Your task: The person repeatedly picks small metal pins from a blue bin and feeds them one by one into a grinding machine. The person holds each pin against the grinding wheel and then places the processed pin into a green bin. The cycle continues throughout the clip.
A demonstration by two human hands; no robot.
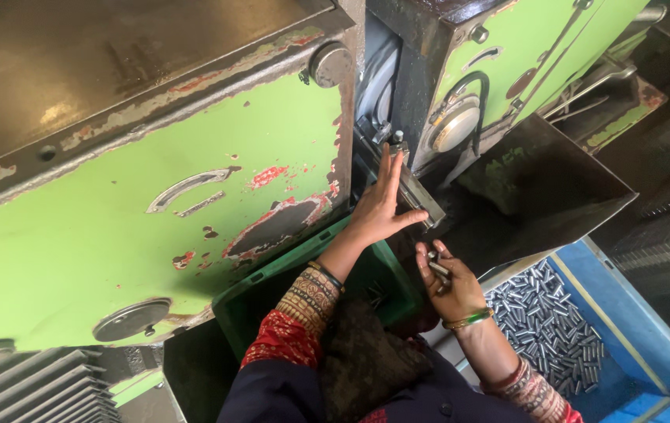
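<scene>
Left hand (382, 205) lies open and flat on the green machine's feed rail (417, 192), while just below that rail the right hand (448, 283) grips small metal pins (437, 267)

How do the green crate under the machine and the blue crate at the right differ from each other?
The green crate sits tucked below the green machine, half hidden by the person's left arm; the blue crate stands in the open. The blue crate holds a heap of small metal pins; the green crate shows only a few pieces inside. The right hand, holding pins, is nearer the blue crate. Both are open-topped bins.
</scene>
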